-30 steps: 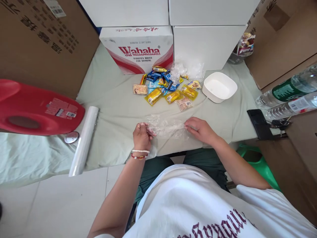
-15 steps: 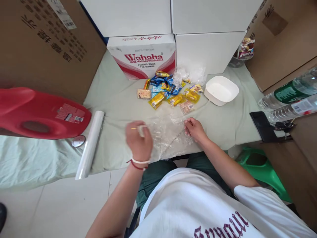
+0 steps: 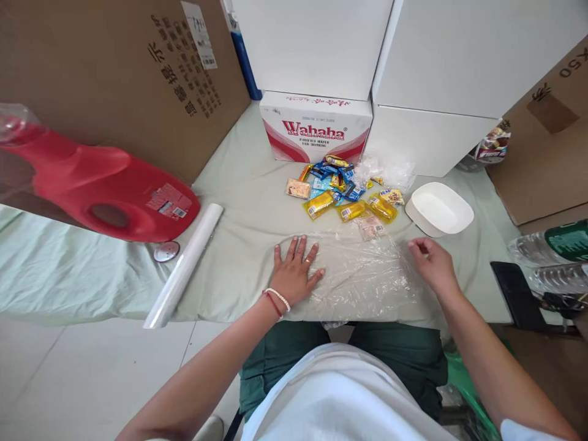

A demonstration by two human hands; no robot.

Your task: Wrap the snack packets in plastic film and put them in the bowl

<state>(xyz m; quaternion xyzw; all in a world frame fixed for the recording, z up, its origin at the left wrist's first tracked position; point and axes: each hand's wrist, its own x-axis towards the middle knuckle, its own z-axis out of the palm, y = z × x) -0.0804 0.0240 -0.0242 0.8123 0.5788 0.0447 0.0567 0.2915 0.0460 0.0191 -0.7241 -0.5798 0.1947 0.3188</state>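
Note:
My left hand (image 3: 294, 269) lies flat on the cloth with its fingers spread, at the left edge of a sheet of clear plastic film (image 3: 367, 275). The film is thin and wrinkled, spread over the front of the table. At its right side my right hand (image 3: 432, 263) is closed in a pinch on the film's edge. Just beyond the film are yellow-wrapped snacks (image 3: 353, 211), a pink-and-white packet (image 3: 371, 228) partly at the film's far edge, and a pile of small blue packets (image 3: 353, 191). A white bowl (image 3: 440, 209) stands beyond my right hand.
A roll of film (image 3: 184, 269) lies on the left beside a red jug (image 3: 114, 196) and a small round lid (image 3: 166, 251). A Wahaha carton (image 3: 316, 128) and white boxes stand behind. Crumpled plastic (image 3: 390, 171), bottles (image 3: 551, 269) and a black phone (image 3: 512, 294) are to the right.
My left hand has come down from a blurred, curled pose to lie flat and spread. My right hand has moved rightward, and the film is stretched wider. The camera view has shifted.

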